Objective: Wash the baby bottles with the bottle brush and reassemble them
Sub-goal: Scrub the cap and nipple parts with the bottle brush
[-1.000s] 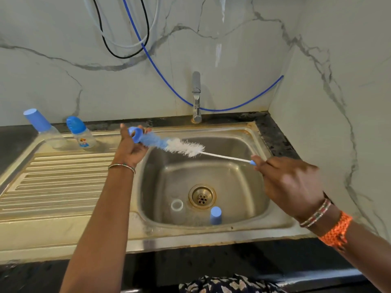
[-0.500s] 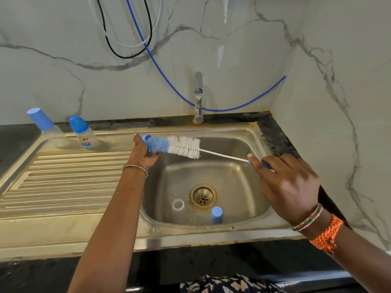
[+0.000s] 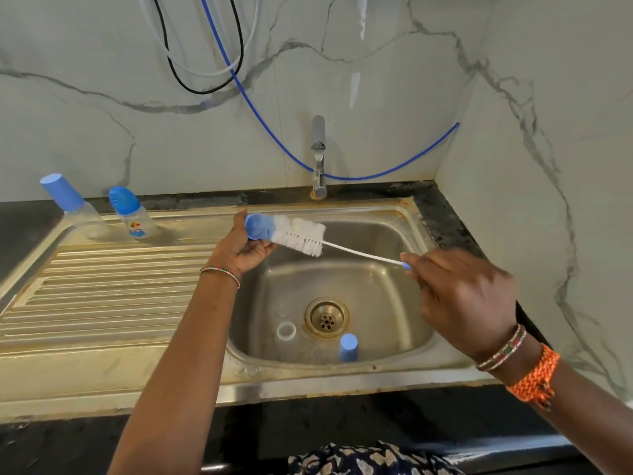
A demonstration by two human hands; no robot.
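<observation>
My left hand grips a small blue bottle part over the left rim of the sink basin. The white bristle head of the bottle brush pokes into that part. My right hand pinches the blue end of the brush's thin white handle over the basin's right side. On the basin floor a clear bottle body stands left of the drain and a blue cap stands right of it. Two capped baby bottles, one with a tall blue cap and one with a printed label, stand at the back of the drainboard.
A ridged steel drainboard lies left of the basin. The tap rises behind the basin at the marble wall. Blue, black and white hoses hang on the wall. A marble side wall closes the right. A dark counter edge runs along the front.
The brush head has slid out of the blue part a little, with more white bristles showing. My left hand has shifted slightly; my right hand still holds the handle end.
</observation>
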